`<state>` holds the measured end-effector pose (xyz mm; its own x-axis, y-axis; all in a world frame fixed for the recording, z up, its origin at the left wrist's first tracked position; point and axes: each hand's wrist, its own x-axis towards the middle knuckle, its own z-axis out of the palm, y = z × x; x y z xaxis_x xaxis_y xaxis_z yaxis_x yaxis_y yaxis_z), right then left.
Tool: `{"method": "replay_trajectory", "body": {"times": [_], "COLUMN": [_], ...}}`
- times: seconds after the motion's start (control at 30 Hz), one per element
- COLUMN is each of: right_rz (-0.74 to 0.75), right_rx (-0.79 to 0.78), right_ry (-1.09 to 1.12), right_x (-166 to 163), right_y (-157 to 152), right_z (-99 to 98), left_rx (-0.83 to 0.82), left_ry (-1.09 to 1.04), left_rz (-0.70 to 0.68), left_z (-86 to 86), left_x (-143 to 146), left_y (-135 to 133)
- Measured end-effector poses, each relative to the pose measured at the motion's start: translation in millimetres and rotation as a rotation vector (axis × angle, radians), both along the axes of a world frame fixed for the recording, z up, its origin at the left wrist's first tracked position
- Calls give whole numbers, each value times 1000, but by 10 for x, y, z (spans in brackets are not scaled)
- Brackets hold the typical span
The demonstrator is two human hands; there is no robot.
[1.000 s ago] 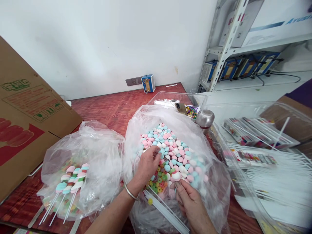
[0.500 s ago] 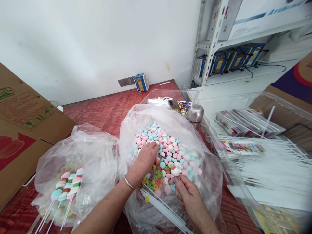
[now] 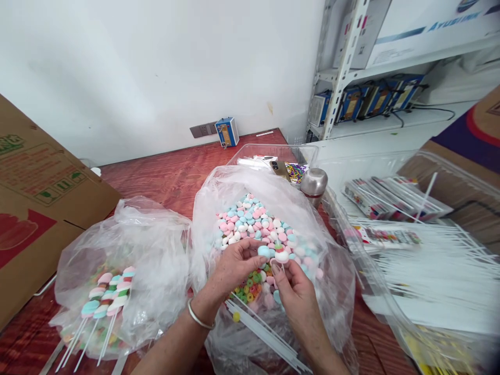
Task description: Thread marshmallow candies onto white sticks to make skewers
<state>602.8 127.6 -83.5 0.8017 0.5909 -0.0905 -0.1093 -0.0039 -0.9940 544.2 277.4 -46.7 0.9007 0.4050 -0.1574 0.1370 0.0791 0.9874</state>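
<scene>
My left hand [image 3: 240,263], with a bangle on its wrist, pinches a pale blue round candy [image 3: 263,251] between thumb and fingers. Just to its right, my right hand [image 3: 295,286] is closed on a candy skewer [image 3: 281,255], a white stick held upright with white and green-red pieces threaded on it. The blue candy and the skewer are close together but apart. Both hands are over an open clear plastic bag [image 3: 219,187] of pink, white and blue candies [image 3: 250,213]. Small coloured gummy rings [image 3: 248,291] lie nearer me, beside loose white sticks [image 3: 265,333].
Finished-looking candy skewers [image 3: 109,291] lie on another plastic bag [image 3: 156,245] at left, beside a cardboard box [image 3: 47,198]. A metal-capped bottle [image 3: 313,185] stands behind the candies. At right, a clear bin [image 3: 390,307] holds white sticks and packets.
My left hand has come up from the candy pile with a blue candy and moved right. My right hand has raised the skewer slightly and turned it upright.
</scene>
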Motion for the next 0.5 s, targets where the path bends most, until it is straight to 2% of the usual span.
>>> {"method": "replay_trajectory", "body": {"times": [0.03,0.1,0.3,0.4,0.5], "right_rz": [0,11,80,217,320], "right_rx": [-5,-43,-220,-207,-199], "right_ry": [-27,-74,-155,-30,149], "right_x": [8,4,-179,-282,-326], "right_y": [29,50,-156,-276,-327], "right_z": [30,72,144,174,183], "left_rx": [-78,-133,-88,-94,-85], "left_ry": [-9,-18,8,-25,-39], "left_rz": [-12,13,278,337,329], "left_z": [14,9,-133,-150,-137], "left_x": [-27,-67,-101,-93,-90], "left_y": [-70,-156,-63,-2,3]}}
